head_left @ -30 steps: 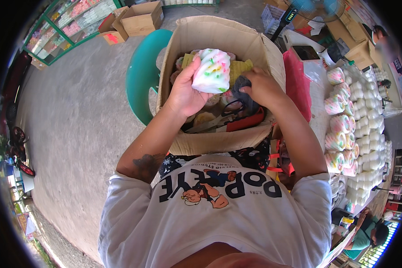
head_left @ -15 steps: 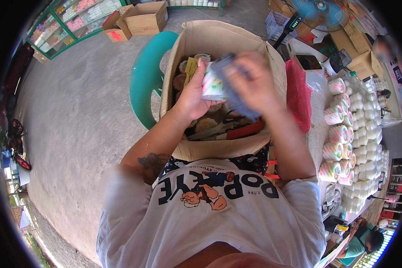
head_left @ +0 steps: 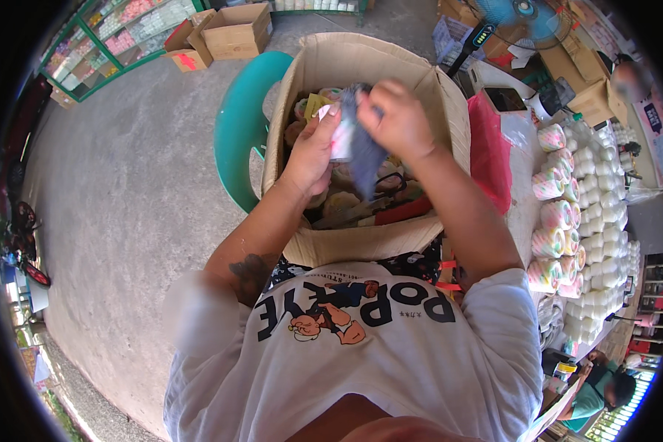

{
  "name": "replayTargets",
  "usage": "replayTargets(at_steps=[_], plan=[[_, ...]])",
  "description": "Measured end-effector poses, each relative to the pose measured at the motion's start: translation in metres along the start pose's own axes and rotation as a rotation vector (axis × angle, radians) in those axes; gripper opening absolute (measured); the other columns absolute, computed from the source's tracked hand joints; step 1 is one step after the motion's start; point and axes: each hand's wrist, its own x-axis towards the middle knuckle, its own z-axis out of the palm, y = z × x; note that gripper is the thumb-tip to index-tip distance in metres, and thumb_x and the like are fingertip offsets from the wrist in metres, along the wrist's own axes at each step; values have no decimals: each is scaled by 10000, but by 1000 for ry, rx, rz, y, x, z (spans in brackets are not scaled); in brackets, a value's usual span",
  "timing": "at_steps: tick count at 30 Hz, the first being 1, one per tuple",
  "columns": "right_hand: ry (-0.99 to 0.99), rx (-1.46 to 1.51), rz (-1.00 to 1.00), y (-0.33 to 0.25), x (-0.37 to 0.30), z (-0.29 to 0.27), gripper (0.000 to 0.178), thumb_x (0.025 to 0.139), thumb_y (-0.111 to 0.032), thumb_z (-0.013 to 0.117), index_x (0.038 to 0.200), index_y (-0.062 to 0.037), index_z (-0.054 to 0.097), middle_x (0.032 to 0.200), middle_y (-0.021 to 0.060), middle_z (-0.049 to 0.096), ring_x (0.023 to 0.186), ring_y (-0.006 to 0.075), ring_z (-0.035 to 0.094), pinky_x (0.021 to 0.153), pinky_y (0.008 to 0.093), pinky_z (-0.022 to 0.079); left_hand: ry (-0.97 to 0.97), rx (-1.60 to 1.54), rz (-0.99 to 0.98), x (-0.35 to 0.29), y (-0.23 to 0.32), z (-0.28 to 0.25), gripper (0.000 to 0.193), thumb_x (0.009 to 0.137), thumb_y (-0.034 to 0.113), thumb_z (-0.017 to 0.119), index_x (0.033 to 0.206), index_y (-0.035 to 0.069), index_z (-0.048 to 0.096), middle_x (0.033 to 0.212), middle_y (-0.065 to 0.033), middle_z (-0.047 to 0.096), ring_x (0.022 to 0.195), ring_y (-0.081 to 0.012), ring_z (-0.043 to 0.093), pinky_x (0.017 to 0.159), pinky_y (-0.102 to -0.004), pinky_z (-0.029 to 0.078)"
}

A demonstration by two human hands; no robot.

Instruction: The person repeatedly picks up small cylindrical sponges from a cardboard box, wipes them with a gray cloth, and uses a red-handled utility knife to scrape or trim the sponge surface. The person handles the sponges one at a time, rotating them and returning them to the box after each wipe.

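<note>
Right hand (head_left: 399, 121): since half a second ago it had moved up a little, and its fingers were bunched tight on the grey cloth.
Grey cloth (head_left: 367, 162): it had swung too, and now it hung down from the right hand, all blurry.
Spotted piece (head_left: 340, 144): it was white with pink marks, up over the box, between the two hands. The cloth hid its right side, so I could not tell if they touched.
Left hand (head_left: 311, 153): it was curled around the left side of the spotted piece, holding it.
Cardboard box (head_left: 368, 247): it was open under both hands, with round pieces (head_left: 339, 202) and a red thing (head_left: 405, 211) inside.
Green chair (head_left: 236, 121): it was just left of the box.
Worktop (head_left: 521, 166): it was on the right, with a pink bag (head_left: 488, 158), a phone (head_left: 505, 99), colorful rolls (head_left: 552, 241) in rows and lots of white pieces (head_left: 595, 239).
Fan (head_left: 523, 16): it had blue blades and was near the top right.
</note>
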Motion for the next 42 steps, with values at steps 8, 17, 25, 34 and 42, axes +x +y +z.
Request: replayTargets(at_steps=[8,17,25,34,42], plan=[[-40,827,944,61,-10,-76,248,884,-225,635,990,-6,589,963,68,639,854,206,622,771,335,491,-222,-145,-74,-15,13,1,564,936,532,415,1291,96,464,1200,-86,578,1081,-217,576,879,-403,472],[348,1144,866,17,4,-72,231,894,-116,622,1094,-29,546,1010,59,614,976,152,584,827,332,487,-221,-254,-66,-16,11,9,509,939,484,438,1297,123,462,1239,-91,556,1125,-223,550,968,-402,423],[-132,166,-200,-46,-10,-14,197,782,-210,724,738,-60,605,768,63,574,734,266,554,666,331,442,-185,-180,-49,-7,-1,-1,525,927,521,463,1187,69,528,1106,-85,595,1019,-193,586,896,-343,467],[56,243,-177,-38,1,-26,294,869,-247,655,738,7,584,638,116,528,556,233,492,570,331,435,-229,-51,66,-15,-1,4,433,834,158,690,1203,29,504,1097,-65,599,1001,-170,594,878,-345,489],[101,414,555,-24,8,-67,299,937,-286,550,809,-16,574,725,83,582,687,173,566,638,340,466,-217,683,472,-20,-7,11,816,590,29,832,1287,71,411,1187,-71,539,1123,-168,519,938,-326,448]])
